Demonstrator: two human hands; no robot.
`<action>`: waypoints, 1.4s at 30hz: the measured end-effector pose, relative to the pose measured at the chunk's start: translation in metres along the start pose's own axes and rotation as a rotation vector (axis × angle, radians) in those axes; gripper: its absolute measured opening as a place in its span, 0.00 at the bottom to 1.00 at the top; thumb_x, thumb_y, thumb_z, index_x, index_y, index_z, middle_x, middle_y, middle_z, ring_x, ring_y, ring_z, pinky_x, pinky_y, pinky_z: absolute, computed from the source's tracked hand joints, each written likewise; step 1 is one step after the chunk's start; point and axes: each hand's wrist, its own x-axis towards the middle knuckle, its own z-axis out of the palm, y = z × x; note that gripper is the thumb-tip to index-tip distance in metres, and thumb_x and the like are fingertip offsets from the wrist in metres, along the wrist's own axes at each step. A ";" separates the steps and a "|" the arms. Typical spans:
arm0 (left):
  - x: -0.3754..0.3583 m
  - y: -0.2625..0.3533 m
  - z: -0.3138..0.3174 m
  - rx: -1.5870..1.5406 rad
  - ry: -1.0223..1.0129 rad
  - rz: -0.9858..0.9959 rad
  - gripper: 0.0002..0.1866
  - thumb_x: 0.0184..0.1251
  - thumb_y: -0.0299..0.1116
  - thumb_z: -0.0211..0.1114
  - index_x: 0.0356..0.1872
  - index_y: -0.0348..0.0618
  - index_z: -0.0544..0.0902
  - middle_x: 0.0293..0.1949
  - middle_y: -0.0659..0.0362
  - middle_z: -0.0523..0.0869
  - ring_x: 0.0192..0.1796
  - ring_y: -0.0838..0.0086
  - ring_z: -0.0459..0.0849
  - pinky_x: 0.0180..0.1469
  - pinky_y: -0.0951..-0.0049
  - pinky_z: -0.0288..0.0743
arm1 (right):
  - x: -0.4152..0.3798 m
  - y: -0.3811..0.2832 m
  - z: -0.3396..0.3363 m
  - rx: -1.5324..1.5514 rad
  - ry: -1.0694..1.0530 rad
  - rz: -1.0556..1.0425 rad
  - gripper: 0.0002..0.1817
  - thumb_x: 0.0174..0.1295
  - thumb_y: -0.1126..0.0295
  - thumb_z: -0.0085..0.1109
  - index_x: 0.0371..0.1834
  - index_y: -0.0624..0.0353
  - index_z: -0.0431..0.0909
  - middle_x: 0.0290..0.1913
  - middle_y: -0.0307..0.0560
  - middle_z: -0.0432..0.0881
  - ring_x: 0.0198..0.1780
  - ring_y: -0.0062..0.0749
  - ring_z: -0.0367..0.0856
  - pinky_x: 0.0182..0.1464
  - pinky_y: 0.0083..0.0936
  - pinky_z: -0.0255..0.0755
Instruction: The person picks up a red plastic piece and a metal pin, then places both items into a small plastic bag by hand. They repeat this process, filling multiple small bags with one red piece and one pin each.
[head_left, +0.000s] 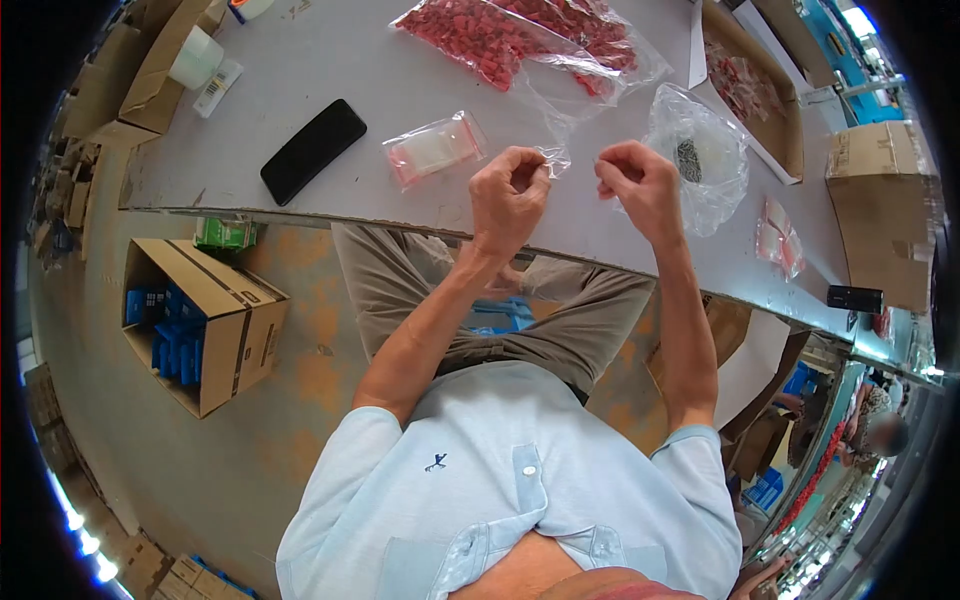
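Observation:
My left hand (508, 200) is closed, thumb and fingers pinching the edge of a small clear plastic bag (555, 163) above the table's near edge. To its right my right hand (645, 188) is raised with thumb and fingertips pressed together; whatever they hold is too small to make out. Beside the right hand lies an open clear bag (708, 150) with small dark metal pieces (688, 160) inside. Left of my left hand is a stack of small clear bags with red edges (434, 150). Large clear bags of red pieces (480, 38) lie beyond the hands.
A black phone (313, 152) rests on the grey table (230, 150). An open carton (790, 110) holds bagged red pieces at right, near a closed cardboard box (880, 215). Small red-edged bags (778, 238) lie right. A box with blue packs (205, 325) stands on the floor.

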 end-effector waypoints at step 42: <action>0.017 -0.011 -0.005 -0.373 -0.250 -0.205 0.03 0.75 0.22 0.66 0.44 0.33 0.86 0.34 0.60 0.88 0.33 0.81 0.86 0.36 0.80 0.80 | 0.058 0.001 0.020 -0.296 0.103 -0.363 0.08 0.70 0.72 0.65 0.45 0.64 0.88 0.37 0.50 0.90 0.37 0.30 0.88 0.40 0.27 0.80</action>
